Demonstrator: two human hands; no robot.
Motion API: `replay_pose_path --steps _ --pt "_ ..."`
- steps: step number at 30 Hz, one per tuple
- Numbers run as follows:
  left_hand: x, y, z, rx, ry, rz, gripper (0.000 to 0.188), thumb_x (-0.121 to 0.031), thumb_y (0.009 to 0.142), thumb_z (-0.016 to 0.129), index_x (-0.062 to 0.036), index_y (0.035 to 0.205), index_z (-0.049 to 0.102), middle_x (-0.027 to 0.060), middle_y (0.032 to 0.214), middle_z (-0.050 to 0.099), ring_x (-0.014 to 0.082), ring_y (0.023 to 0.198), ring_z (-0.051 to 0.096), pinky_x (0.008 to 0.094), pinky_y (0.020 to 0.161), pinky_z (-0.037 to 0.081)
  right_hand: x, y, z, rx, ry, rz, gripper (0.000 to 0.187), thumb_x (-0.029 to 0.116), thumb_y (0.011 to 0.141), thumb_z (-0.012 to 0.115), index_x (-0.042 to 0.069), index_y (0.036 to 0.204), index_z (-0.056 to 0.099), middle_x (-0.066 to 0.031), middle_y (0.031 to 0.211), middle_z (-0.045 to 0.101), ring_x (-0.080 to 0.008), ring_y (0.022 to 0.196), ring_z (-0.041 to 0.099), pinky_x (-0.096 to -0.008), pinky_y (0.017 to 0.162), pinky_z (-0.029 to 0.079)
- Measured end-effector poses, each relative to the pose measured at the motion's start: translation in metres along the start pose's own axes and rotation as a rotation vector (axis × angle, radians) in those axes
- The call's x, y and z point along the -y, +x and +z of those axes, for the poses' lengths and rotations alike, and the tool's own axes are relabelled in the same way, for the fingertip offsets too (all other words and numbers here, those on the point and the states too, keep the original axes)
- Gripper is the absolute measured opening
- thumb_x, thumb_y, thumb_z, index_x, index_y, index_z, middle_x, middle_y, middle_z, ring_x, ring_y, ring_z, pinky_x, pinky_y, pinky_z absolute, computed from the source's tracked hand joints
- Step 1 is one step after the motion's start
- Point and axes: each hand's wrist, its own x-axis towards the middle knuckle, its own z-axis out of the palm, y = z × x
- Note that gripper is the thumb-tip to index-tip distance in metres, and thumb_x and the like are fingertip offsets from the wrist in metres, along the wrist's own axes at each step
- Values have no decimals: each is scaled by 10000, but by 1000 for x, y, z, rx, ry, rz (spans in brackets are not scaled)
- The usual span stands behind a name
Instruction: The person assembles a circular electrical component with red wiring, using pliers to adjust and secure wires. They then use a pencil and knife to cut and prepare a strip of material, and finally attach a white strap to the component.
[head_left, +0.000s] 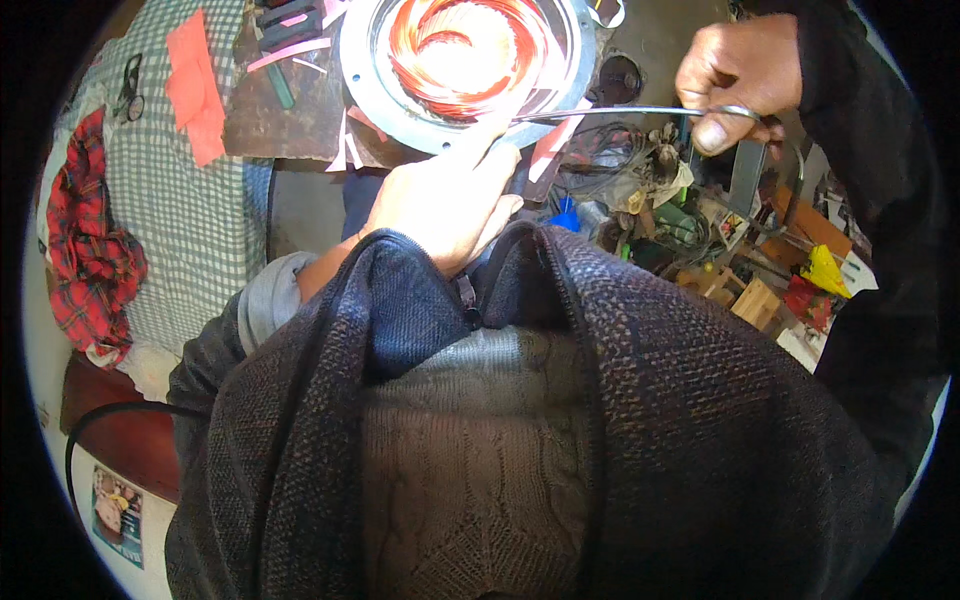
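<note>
While a green-and-white checked cloth [170,200] spreads across the left, a dark, scuffed tabletop [290,125] bears a round grey metal housing [365,95] at far centre.

Inside the housing lies a thick ring of reddish copper wire windings [410,75]. The person's bare left hand [440,200] reaches to its near rim; glare washes out the fingertips, so how far they part and whether they grip anything cannot be told. Farther right, the bare right hand [735,85] has fingers curled and thumb closed on the looped end of a long, thin silvery metal tool [620,111], which points left toward the rim. A narrow bright-pink strip [290,53] lies left of the housing.
</note>
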Motion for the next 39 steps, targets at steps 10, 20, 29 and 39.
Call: replay_pose_path --steps 10,20,29,39 --pt "-6 -1 11 -90 -115 -84 426 -316 985 635 -44 1303 556 170 1394 570 337 995 715 419 844 589 23 5 -76 137 -244 94 406 431 898 817 55 835 679 19 691 596 -84 630 546 -283 574 443" --pt "-1 1 18 -199 -251 -88 407 -245 955 687 -61 1299 572 165 1377 591 334 1049 706 409 886 586 -27 41 -122 285 17 106 313 254 858 878 37 943 670 9 761 663 -65 695 595 -262 597 457" --pt "4 6 27 -302 -248 -50 345 -196 962 677 -52 1270 618 168 1264 665 329 1029 714 399 872 590 17 32 -97 223 -107 179 361 331 852 879 48 962 685 1 745 659 -89 666 614 -271 598 488" --pt "4 8 29 -321 -375 -118 337 -27 947 697 -88 1269 620 178 1173 696 338 1035 717 389 906 576 23 40 -8 -175 -17 23 320 194 783 909 29 767 636 -37 639 613 -110 473 593 -250 405 490"
